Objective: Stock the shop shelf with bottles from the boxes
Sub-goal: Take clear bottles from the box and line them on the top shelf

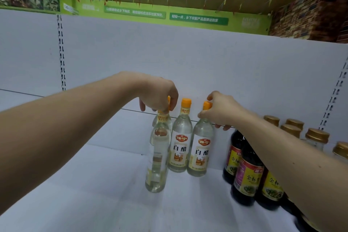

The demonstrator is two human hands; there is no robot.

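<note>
Three clear vinegar bottles with orange caps stand together on the white shelf (94,184). My left hand (160,96) grips the neck and cap of the left bottle (157,156), whose label is turned away. The middle bottle (180,147) stands free with its label facing me. My right hand (220,111) pinches the neck of the right bottle (200,152) just under its orange cap. Part of a further clear bottle shows behind the left one.
Dark soy sauce bottles (246,173) with yellow labels stand to the right, partly under my right forearm. Behind them are several gold-capped jars (317,137). The shelf's white back panel (188,66) rises behind the bottles. Slotted uprights run down both sides.
</note>
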